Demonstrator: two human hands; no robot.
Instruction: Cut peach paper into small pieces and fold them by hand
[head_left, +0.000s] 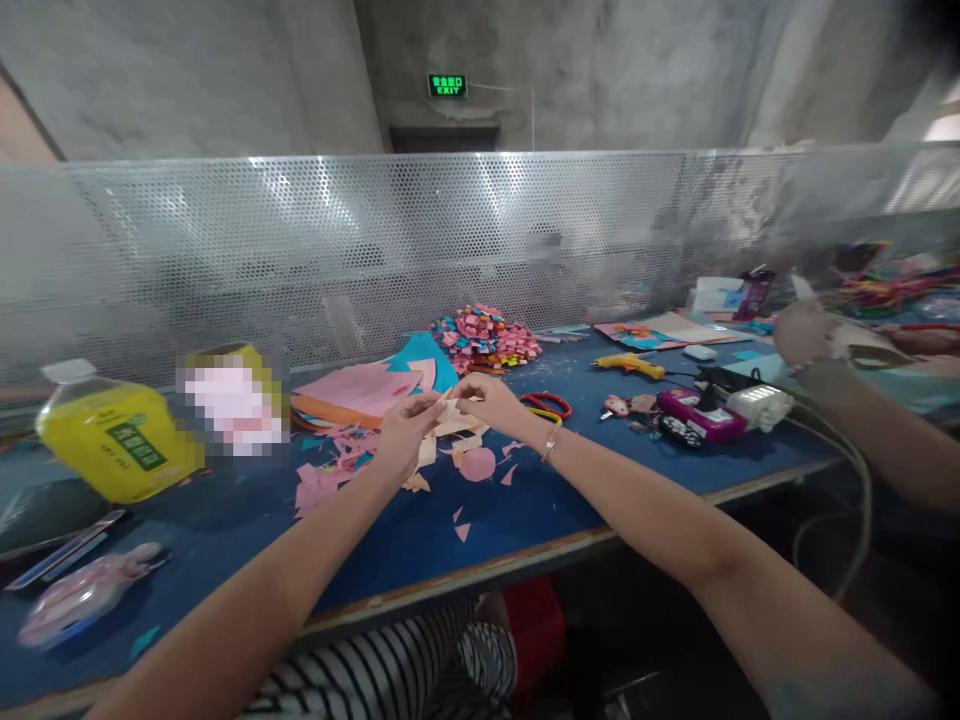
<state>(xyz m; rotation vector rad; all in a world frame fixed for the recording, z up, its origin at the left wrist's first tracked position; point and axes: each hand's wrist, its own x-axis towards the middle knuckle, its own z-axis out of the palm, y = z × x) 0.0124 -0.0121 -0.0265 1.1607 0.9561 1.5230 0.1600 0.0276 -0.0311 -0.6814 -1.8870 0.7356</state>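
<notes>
Above the blue table [525,520], my left hand [405,432] and my right hand [491,402] meet fingertip to fingertip. Both are closed in a pinch on one small pale piece of paper [448,396], mostly hidden by the fingers. Beneath them lie cream paper scraps [426,455] and a rounded pink paper piece [477,463]. Pink offcuts [315,488] spread out to the left of my left hand. Just right of my right wrist rest scissors [553,406] with red and yellow handles. Behind my hands are pink sheets [352,385] and a blue sheet [424,352].
A heap of folded colourful paper pieces [480,335] stands against the perforated metal screen [390,230]. On the right are a yellow glue gun [630,366], a purple power strip [701,418] with cables, and another person's arm [862,420]. A yellow-labelled jug [120,440] stands left.
</notes>
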